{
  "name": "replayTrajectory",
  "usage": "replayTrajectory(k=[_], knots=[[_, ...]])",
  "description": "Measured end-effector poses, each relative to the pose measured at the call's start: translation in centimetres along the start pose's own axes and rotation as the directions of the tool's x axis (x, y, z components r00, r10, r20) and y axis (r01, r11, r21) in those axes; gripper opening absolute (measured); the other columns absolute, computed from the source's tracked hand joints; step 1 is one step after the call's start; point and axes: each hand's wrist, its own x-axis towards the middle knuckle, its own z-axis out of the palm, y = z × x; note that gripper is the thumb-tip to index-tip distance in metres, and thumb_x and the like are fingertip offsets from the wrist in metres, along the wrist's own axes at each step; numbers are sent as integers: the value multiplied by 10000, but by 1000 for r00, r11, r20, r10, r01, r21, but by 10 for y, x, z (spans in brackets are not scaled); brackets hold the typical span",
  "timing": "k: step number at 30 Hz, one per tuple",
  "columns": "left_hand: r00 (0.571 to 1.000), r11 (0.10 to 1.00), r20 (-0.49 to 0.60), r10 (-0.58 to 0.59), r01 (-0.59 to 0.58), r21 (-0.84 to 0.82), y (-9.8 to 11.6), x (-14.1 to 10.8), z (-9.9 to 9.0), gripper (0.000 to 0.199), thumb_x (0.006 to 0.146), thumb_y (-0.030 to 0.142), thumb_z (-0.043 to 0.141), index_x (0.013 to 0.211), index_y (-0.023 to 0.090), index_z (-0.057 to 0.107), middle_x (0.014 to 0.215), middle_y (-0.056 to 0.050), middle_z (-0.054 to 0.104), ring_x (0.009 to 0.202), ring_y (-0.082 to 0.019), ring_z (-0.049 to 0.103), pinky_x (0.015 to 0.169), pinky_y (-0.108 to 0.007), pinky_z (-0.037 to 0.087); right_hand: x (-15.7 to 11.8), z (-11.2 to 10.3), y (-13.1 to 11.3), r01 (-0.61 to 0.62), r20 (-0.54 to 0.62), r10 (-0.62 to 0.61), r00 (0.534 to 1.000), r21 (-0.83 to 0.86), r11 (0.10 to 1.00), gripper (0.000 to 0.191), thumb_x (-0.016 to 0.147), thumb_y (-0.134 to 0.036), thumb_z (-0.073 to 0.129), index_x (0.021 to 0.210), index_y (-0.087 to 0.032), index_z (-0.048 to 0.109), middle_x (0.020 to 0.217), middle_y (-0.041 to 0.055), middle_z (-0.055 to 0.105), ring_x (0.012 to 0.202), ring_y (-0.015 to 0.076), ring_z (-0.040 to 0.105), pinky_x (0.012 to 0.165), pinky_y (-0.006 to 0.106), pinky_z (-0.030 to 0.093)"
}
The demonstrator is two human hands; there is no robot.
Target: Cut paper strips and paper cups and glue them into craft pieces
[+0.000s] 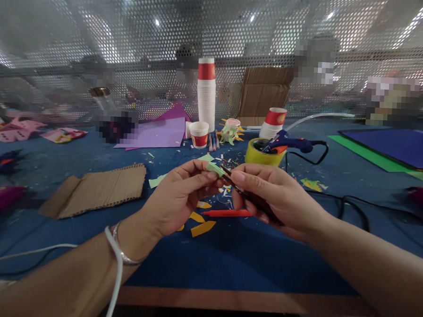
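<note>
In the head view, I see both hands brought together over the middle of the table, close enough to work on one small piece. The left hand [181, 195] pinches a green strip [214, 168] between thumb and fingers, leaving one end free, probably so the other hand can reach it. The right hand [284, 195] is closed around a dark tool [262, 206], its narrow tip angled to the strip; whether it's scissors or tweezers I can't tell. An orange marker [228, 213] and yellow scraps [203, 228] lie just below, within easy reach. Beyond, a glue gun [292, 143] rests on a tape roll [259, 156], which likely props it off the cloth. The cups [205, 104] stand stacked farther back, perhaps to save room, and cardboard [107, 188] lies flat at left.
</note>
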Motion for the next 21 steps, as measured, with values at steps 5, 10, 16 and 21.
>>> replayTrajectory(k=[5, 10, 16, 21], knots=[[999, 997, 4, 54, -54, 60, -4, -3, 3, 132, 733, 114, 805, 753, 135, 676, 740, 12, 722, 674, -76, 673, 698, -168, 544, 1, -1, 2, -38, -12, 38, 999, -18, 999, 421, 782, -549, 738, 688, -177, 566, 544, -33, 608, 371, 31, 432, 309, 132, 268], [996, 991, -7, 89, -88, 96, -6, -5, 5, 128, 734, 131, 807, 749, 153, 682, 721, 18, 721, 661, -72, 658, 669, -162, 514, 0, -2, 3, -70, -34, 68, 997, -47, 996, 455, 778, -590, 723, 688, -177, 554, 524, -36, 585, 371, 32, 431, 320, 126, 273], [997, 992, -18, 73, -70, 107, -5, -8, 8, 150, 712, 133, 818, 720, 141, 668, 701, 5, 711, 648, -90, 654, 676, -197, 517, -2, 1, 0, -100, -41, 97, 994, -92, 991, 455, 801, -609, 684, 729, -175, 567, 482, -66, 512, 345, 20, 354, 311, 126, 217], [997, 988, -35, 73, -68, 136, -4, -8, 9, 161, 700, 146, 824, 718, 137, 665, 711, -15, 709, 661, -110, 661, 693, -224, 522, -3, 2, -2, -97, -34, 94, 995, -99, 990, 451, 803, -610, 680, 721, -185, 556, 472, -72, 491, 337, 25, 321, 303, 141, 188]])
